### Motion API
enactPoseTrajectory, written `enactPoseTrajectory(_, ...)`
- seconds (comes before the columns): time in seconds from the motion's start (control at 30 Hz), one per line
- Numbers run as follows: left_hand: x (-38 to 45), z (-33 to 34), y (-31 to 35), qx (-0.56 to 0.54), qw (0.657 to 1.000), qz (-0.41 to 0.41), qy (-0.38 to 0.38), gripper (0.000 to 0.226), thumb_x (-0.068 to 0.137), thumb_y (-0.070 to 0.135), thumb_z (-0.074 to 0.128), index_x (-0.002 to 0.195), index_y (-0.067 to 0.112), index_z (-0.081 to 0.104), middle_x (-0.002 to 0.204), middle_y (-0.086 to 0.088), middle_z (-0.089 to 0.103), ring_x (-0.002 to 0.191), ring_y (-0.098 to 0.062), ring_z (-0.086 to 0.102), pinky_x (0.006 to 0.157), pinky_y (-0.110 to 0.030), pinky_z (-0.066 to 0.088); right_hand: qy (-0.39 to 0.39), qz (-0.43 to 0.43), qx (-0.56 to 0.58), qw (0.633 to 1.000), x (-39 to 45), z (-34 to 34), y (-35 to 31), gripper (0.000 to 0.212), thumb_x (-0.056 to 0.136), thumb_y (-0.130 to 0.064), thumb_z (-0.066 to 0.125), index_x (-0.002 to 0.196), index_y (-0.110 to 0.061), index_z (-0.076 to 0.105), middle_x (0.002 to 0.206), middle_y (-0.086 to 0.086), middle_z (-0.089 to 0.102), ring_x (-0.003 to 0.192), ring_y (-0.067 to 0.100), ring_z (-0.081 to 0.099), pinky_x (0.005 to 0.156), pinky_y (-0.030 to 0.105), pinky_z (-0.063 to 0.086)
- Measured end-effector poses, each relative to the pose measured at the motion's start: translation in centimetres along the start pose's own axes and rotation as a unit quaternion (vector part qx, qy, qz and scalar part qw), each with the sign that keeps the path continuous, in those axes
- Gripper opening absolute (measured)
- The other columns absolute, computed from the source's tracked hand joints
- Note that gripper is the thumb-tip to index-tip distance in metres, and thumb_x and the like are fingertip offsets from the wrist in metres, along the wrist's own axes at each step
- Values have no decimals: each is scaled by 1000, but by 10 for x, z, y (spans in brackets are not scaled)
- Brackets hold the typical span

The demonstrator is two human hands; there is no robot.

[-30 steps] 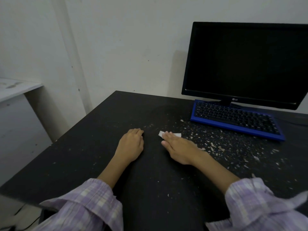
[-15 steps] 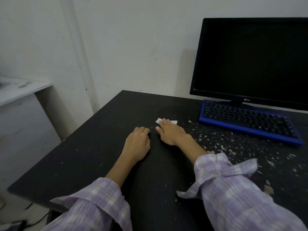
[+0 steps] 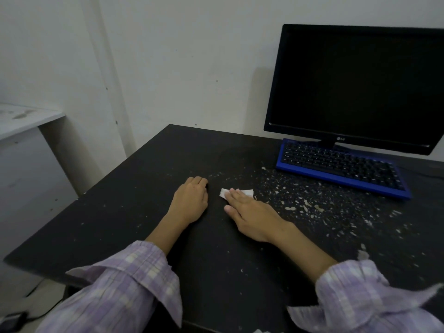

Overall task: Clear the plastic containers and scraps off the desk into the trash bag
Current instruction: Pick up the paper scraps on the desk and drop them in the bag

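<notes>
A black desk (image 3: 120, 207) carries a scatter of small pale scraps (image 3: 310, 203) over its right half. My right hand (image 3: 252, 215) lies flat with straight fingers pressing a folded white tissue (image 3: 247, 192) onto the desk at the left edge of the scraps. My left hand (image 3: 191, 200) rests on the desk just left of it, fingers curled under and holding nothing that shows. No plastic container or trash bag is in view.
A blue keyboard (image 3: 341, 167) lies at the back right, in front of a dark monitor (image 3: 355, 87). A white shelf (image 3: 26, 118) stands left of the desk. The desk's left edge drops to the floor.
My right hand with the tissue slid forward and left, then back right and toward me. My left hand stayed where it was.
</notes>
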State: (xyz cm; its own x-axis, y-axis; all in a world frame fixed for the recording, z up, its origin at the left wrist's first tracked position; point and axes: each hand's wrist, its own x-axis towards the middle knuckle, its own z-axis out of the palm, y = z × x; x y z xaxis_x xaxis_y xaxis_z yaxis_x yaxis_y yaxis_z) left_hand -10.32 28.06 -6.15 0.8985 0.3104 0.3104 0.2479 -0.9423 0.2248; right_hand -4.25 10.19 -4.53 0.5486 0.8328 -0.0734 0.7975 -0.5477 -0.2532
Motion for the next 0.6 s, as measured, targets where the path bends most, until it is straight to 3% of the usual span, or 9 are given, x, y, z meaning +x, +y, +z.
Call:
enactPoseTrajectory(0.13,-15,-2,1,-19,999,18,-35,43,99,19,34,140,8,38,148,-9,38,139,-20,30,114,-27,20,27,10,-5,1000,0,7,-12,57,101,-44,21,151,-16,18,159,2,12,146,13,8,115,34,17)
enactPoseTrajectory(0.43,-53,-8,6,-19,999,28,-24,43,100,22,35,141,11,38,149,-6,38,140,-17,28,114,-26,20,27,-74,1,997,-54,23,-27,56,101,-44,21,151,-19,14,160,-4,8,145,6,2,112,23,7)
enactPoseTrajectory(0.6,-63,-10,12,-8,1000,16,-13,43,99,21,35,141,12,39,148,-5,39,140,-18,30,114,-26,20,25,-26,-2,999,-65,16,-20,55,101,-44,18,151,-20,15,159,-6,10,145,4,5,115,27,11)
